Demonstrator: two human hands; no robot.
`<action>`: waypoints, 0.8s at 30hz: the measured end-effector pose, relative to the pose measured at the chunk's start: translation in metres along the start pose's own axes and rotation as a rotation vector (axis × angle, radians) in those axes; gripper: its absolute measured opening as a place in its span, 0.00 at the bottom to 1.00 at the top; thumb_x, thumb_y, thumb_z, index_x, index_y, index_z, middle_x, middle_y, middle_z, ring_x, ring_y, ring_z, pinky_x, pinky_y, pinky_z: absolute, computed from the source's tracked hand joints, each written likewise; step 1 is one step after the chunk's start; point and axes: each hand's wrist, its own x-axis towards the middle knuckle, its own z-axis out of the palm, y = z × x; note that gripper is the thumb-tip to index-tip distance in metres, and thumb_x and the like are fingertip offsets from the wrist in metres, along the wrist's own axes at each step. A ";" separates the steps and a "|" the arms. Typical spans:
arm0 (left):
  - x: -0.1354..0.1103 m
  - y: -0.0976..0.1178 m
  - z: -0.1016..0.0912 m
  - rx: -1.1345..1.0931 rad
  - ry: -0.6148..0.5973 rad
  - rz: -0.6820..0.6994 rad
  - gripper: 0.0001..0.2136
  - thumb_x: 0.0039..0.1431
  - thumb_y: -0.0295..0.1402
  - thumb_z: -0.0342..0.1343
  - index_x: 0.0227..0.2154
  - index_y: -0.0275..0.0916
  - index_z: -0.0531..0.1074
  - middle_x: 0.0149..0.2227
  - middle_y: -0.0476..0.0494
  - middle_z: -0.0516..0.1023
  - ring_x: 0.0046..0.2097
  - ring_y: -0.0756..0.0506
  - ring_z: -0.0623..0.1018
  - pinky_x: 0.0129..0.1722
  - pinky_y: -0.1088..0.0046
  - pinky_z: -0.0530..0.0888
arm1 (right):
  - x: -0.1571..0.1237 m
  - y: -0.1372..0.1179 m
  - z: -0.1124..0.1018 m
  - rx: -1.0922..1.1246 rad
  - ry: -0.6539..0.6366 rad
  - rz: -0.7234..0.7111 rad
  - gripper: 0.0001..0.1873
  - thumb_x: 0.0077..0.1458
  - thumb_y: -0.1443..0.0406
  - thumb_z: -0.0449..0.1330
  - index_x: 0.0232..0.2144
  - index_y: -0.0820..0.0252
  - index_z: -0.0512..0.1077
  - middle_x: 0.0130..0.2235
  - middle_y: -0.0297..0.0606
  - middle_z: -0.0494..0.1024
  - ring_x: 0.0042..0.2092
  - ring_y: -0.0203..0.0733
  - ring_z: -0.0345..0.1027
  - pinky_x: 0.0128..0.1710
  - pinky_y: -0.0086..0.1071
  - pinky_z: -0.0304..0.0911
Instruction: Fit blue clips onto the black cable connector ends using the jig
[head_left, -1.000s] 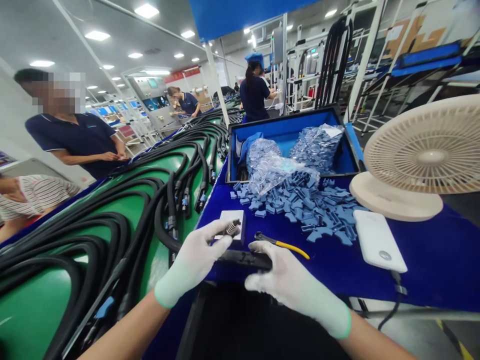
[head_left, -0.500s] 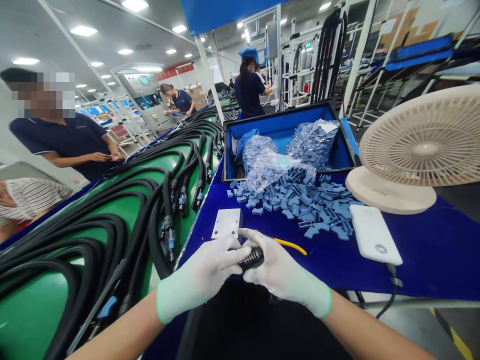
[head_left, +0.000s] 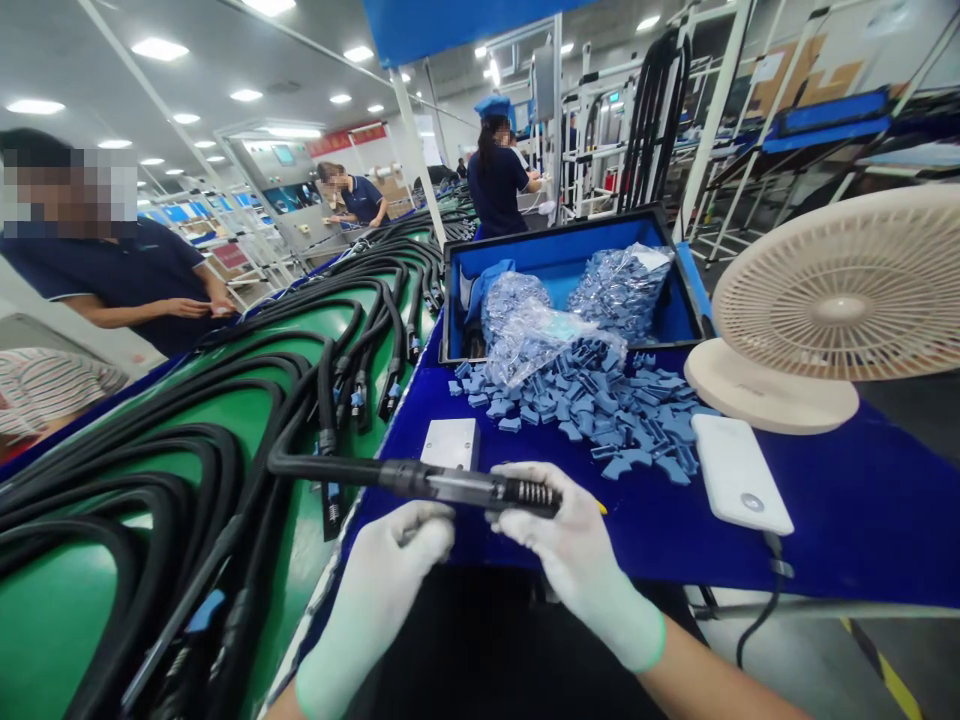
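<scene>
My right hand [head_left: 574, 535], in a white glove, grips the end of a black hose [head_left: 450, 487]. The hose lies crosswise above the table, with a pale coil spring showing at its right tip. Just below the hose, my left hand [head_left: 397, 560], also gloved, has its fingers curled and thumb and forefinger drawn together. Whatever may be between them is hidden. Behind the hose sits a light metal block [head_left: 451, 440] with small holes. Many loose blue plastic clips [head_left: 585, 400] are heaped farther back. A yellow handle tip [head_left: 602, 508] peeks out beside my right hand.
Black hoses [head_left: 247, 400] cover the green surface [head_left: 300, 515] at left. A blue bin [head_left: 559, 250] holds bagged clips. At right stand a beige fan [head_left: 832, 305] and a white device [head_left: 741, 472] with a cable. Several people are in the background, one [head_left: 112, 265] across at left.
The hose end has swung round from between both hands to lie crosswise, its tip to the right. My left hand has come off it and moved down and left.
</scene>
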 end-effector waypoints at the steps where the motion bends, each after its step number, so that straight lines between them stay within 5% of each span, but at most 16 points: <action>1: -0.004 -0.001 -0.001 -0.238 0.056 -0.094 0.13 0.62 0.44 0.60 0.40 0.41 0.80 0.36 0.40 0.80 0.38 0.38 0.78 0.39 0.62 0.78 | 0.000 -0.002 -0.001 -0.067 -0.127 -0.005 0.23 0.48 0.68 0.68 0.49 0.54 0.76 0.44 0.36 0.82 0.41 0.44 0.76 0.40 0.36 0.71; 4: 0.000 0.007 -0.006 -0.782 0.273 -0.199 0.13 0.62 0.40 0.62 0.46 0.40 0.75 0.35 0.44 0.76 0.37 0.44 0.77 0.39 0.65 0.79 | 0.024 -0.013 -0.008 -0.591 -0.477 -0.106 0.14 0.59 0.61 0.65 0.48 0.53 0.77 0.47 0.35 0.82 0.44 0.42 0.77 0.43 0.33 0.71; 5: 0.006 0.013 -0.008 -0.834 0.303 -0.167 0.12 0.61 0.36 0.64 0.45 0.40 0.75 0.32 0.48 0.73 0.33 0.48 0.75 0.36 0.69 0.78 | 0.041 -0.016 -0.012 -0.845 -0.443 -0.184 0.11 0.64 0.60 0.60 0.46 0.55 0.78 0.48 0.37 0.82 0.45 0.42 0.77 0.46 0.32 0.70; 6: 0.015 0.020 -0.010 -0.824 0.304 -0.110 0.11 0.60 0.34 0.66 0.44 0.40 0.74 0.29 0.51 0.70 0.30 0.51 0.71 0.32 0.73 0.75 | 0.060 -0.019 -0.016 -1.184 -0.258 -0.224 0.12 0.67 0.60 0.56 0.44 0.55 0.77 0.48 0.38 0.81 0.47 0.43 0.76 0.48 0.34 0.69; 9: 0.050 0.040 -0.020 -0.612 0.267 0.115 0.10 0.59 0.32 0.66 0.40 0.38 0.73 0.23 0.56 0.62 0.23 0.54 0.63 0.23 0.77 0.66 | 0.115 -0.018 -0.022 -1.457 -0.083 -0.184 0.12 0.64 0.70 0.54 0.44 0.68 0.75 0.47 0.58 0.79 0.49 0.58 0.76 0.50 0.47 0.67; 13: 0.101 0.050 -0.028 -0.365 0.293 0.334 0.10 0.60 0.34 0.64 0.41 0.39 0.71 0.20 0.58 0.60 0.20 0.54 0.60 0.21 0.76 0.63 | 0.146 -0.011 -0.022 -1.540 -0.128 -0.207 0.17 0.55 0.75 0.57 0.47 0.69 0.74 0.45 0.58 0.78 0.46 0.58 0.77 0.47 0.44 0.66; 16: 0.124 0.044 -0.028 -0.291 0.282 0.357 0.10 0.59 0.33 0.64 0.40 0.37 0.72 0.18 0.58 0.61 0.19 0.53 0.61 0.21 0.74 0.63 | 0.144 -0.013 -0.026 -1.512 -0.203 -0.266 0.17 0.54 0.73 0.60 0.48 0.65 0.75 0.47 0.52 0.78 0.45 0.52 0.76 0.46 0.37 0.65; 19: 0.129 0.034 -0.023 -0.252 0.256 0.332 0.11 0.58 0.34 0.63 0.41 0.36 0.72 0.18 0.58 0.63 0.19 0.52 0.62 0.22 0.73 0.64 | 0.138 -0.022 -0.034 -1.443 -0.263 -0.295 0.08 0.57 0.64 0.63 0.39 0.61 0.79 0.43 0.46 0.79 0.45 0.48 0.74 0.44 0.33 0.62; 24: 0.127 0.024 -0.015 -0.152 0.308 0.296 0.12 0.57 0.36 0.64 0.41 0.38 0.72 0.19 0.56 0.67 0.21 0.51 0.66 0.23 0.74 0.65 | 0.136 -0.033 -0.028 -1.301 -0.277 -0.284 0.16 0.60 0.53 0.61 0.32 0.60 0.77 0.30 0.39 0.77 0.33 0.44 0.70 0.34 0.33 0.56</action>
